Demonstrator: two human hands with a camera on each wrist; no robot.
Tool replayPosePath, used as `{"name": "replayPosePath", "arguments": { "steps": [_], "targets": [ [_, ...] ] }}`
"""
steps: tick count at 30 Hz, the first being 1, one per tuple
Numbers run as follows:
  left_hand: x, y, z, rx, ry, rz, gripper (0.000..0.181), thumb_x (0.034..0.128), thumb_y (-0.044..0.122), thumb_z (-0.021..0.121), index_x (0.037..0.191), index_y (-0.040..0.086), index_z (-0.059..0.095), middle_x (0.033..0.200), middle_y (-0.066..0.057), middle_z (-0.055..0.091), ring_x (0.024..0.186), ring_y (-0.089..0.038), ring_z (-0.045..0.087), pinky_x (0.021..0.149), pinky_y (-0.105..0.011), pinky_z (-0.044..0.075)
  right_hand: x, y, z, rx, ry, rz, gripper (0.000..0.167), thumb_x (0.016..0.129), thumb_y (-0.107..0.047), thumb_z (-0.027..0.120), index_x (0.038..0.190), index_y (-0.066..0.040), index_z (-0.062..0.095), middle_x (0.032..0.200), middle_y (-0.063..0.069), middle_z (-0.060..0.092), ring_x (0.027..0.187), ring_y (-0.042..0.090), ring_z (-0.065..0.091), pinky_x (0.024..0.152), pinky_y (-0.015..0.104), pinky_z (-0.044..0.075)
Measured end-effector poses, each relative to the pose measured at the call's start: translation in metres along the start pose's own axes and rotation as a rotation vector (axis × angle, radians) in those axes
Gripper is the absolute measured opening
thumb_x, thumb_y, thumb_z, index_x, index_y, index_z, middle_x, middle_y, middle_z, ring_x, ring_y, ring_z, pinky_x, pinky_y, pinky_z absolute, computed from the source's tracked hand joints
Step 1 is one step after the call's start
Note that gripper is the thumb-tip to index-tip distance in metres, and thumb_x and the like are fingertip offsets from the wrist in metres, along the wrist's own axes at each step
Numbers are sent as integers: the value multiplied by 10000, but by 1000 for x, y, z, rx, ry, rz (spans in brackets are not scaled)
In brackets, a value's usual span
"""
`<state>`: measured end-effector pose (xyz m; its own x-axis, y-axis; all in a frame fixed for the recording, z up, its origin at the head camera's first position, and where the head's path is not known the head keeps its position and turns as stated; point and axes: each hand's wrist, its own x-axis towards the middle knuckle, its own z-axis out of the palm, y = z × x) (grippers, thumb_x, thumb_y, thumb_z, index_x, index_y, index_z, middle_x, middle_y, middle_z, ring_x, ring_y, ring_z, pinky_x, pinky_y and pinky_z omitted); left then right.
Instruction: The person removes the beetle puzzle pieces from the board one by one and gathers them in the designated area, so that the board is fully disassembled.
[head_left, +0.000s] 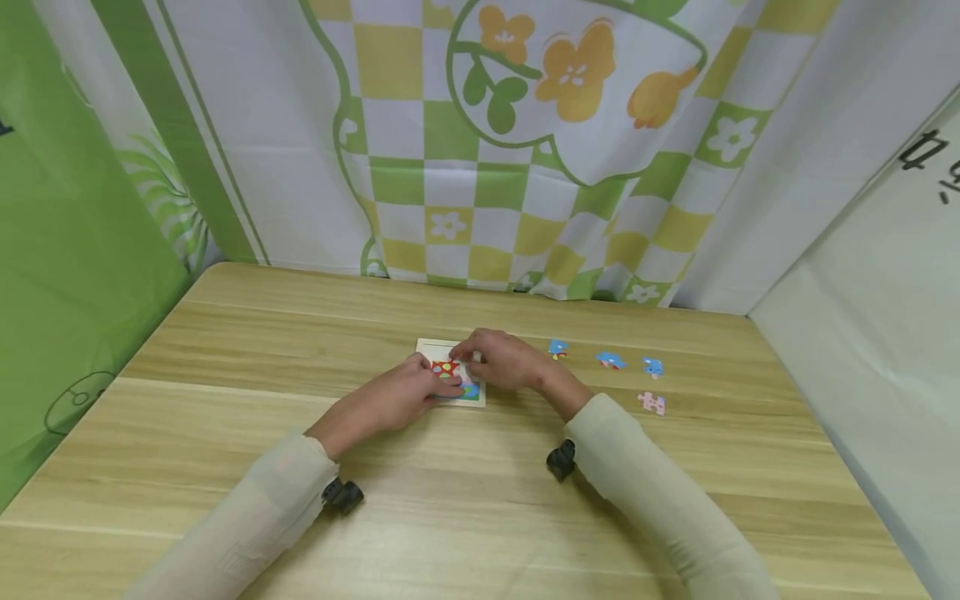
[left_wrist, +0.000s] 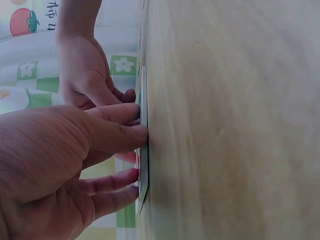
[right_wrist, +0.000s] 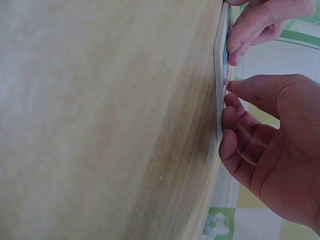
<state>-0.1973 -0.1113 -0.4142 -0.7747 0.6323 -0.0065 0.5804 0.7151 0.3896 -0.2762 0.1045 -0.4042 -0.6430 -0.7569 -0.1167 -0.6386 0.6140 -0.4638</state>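
A small square puzzle board [head_left: 472, 403] with a pale rim lies flat on the table, showing a red patch with coloured dots and a blue-green strip. My left hand [head_left: 400, 395] rests on its left and front part; in the left wrist view the thumb [left_wrist: 136, 132] lies at the board's edge and the other fingertips touch its face. From the far right side, my right hand [head_left: 504, 360] reaches over the board, thumb and bent fingers at its surface. In the right wrist view no piece shows clearly between the right thumb and fingers [right_wrist: 231, 118]. The hands hide much of the picture.
To the right lie loose jigsaw pieces: a blue one [head_left: 557, 348], a blue and red one [head_left: 611, 360], another blue one [head_left: 653, 367] and a pink one [head_left: 652, 403]. The wooden table [head_left: 465, 517] ends at a checked curtain [head_left: 495, 183] behind.
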Motion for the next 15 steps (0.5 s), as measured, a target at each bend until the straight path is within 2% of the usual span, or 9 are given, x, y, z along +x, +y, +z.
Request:
{"name": "replayPosePath", "arguments": {
  "steps": [5,15],
  "targets": [
    [1,0,2,6,14,7,359,993,28,680,1317,169,740,1414,-6,642,1111,-318,540,981,-436,492,1,1,0,-3,-8,2,338,1051,-119,579,1371,-83,681,1251,73,659,1088,186,592,948,392,503],
    [2,0,2,29,27,36,353,983,24,693,1307,154,745,1407,-17,650,1124,-333,563,995,-447,490,2,2,0,18,-3,-18,332,1042,-130,590,1354,-81,692,1238,73,666,1072,185,595,945,392,504]
  ]
}}
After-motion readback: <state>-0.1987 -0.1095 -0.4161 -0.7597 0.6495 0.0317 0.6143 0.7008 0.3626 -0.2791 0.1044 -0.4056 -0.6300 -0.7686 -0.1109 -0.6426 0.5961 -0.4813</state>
